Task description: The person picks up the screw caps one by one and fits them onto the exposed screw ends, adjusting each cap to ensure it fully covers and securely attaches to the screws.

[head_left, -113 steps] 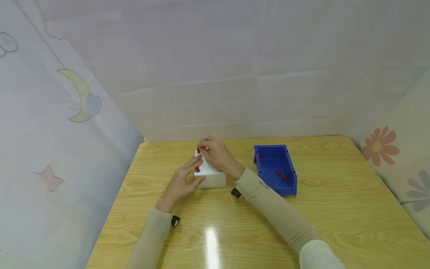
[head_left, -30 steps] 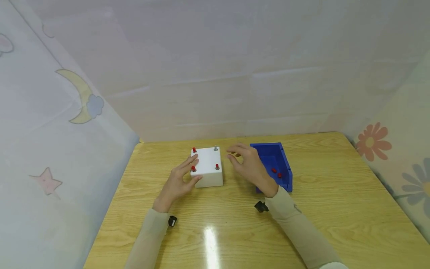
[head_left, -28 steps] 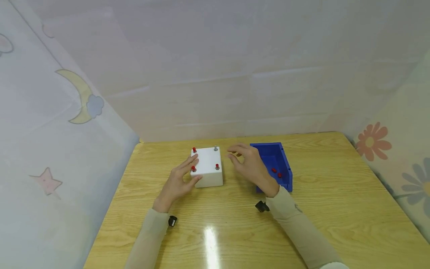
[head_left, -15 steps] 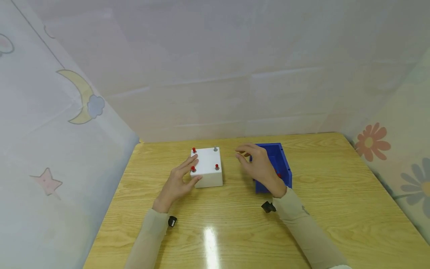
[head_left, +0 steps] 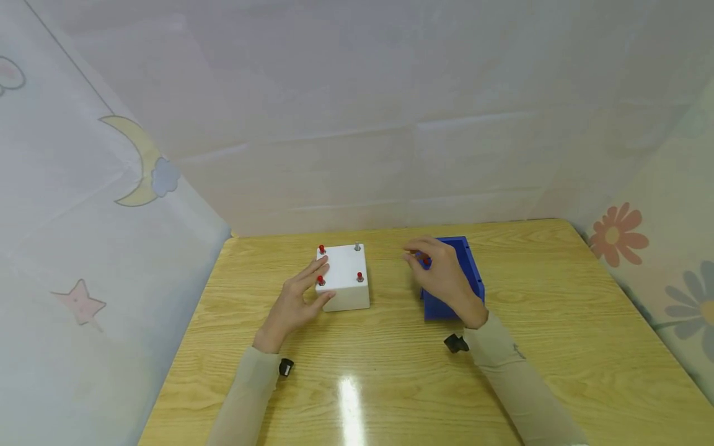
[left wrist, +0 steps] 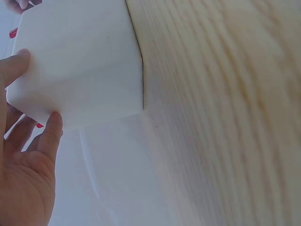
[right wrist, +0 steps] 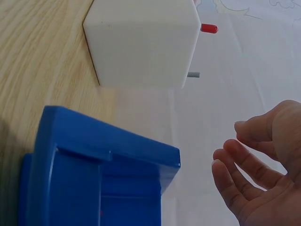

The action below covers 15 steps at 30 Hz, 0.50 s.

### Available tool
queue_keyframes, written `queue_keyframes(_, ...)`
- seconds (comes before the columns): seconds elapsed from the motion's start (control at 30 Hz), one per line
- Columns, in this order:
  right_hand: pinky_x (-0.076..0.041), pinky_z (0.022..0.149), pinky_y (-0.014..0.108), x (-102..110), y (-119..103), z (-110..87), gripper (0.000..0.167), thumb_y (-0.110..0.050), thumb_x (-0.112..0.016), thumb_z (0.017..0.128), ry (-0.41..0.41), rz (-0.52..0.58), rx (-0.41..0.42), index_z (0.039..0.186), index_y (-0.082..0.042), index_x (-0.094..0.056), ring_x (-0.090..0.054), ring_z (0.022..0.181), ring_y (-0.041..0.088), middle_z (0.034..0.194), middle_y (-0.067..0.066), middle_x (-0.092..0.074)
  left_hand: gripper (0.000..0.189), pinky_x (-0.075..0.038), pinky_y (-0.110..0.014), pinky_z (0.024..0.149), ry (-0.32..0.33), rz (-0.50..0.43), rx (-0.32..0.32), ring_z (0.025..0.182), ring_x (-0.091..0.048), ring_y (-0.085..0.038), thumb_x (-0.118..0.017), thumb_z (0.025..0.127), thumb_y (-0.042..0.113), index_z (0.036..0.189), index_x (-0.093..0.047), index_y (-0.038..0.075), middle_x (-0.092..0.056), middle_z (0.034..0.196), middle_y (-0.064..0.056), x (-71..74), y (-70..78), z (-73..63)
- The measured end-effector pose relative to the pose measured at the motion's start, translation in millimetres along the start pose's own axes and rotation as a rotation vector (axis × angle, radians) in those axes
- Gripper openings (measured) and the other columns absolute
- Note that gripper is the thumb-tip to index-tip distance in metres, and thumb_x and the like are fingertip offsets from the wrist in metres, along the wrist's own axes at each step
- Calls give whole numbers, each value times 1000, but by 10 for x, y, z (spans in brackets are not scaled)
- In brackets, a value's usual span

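Note:
My left hand (head_left: 295,303) rests at the left side of a white box (head_left: 346,266), straight fingers over its top and thumb against its front face. On the top, three corner posts carry a red cap (head_left: 359,276); the back right one is a bare threaded bolt (head_left: 357,246), also seen in the right wrist view. My right hand (head_left: 440,272) hovers over the left edge of a blue bin (head_left: 454,311). The right wrist view shows its thumb and fingers bent, apart, with nothing between them. Through its fingers a red piece (head_left: 426,261) shows in the bin.
The box and bin stand on a wood-grain table (head_left: 379,371), with a gap of bare table between them. A pale printed curtain (head_left: 357,124) rises behind the table's back edge and along both sides.
The right hand was at the box's back left post, then moved away right, and now drifts over the bin, hiding more of it. The left hand stays on the box.

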State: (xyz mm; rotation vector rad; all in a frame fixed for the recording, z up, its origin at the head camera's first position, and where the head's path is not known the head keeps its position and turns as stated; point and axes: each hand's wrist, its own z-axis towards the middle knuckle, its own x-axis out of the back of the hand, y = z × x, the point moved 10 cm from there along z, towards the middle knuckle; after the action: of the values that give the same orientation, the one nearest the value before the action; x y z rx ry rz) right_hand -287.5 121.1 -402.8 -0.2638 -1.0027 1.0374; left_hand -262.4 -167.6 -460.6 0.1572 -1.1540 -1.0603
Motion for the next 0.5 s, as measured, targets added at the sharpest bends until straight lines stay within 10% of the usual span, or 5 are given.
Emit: queue_keyframes(0.5, -66, 75, 45, 124, 71, -63, 18, -1, -77, 97, 6, -36, 10, 115, -3, -80, -74, 89, 23, 113, 14, -76, 62, -43, -50, 121, 2, 3, -14, 155, -42, -37, -83, 96, 18, 150, -59, 0, -49, 166, -8, 3, 13, 10)
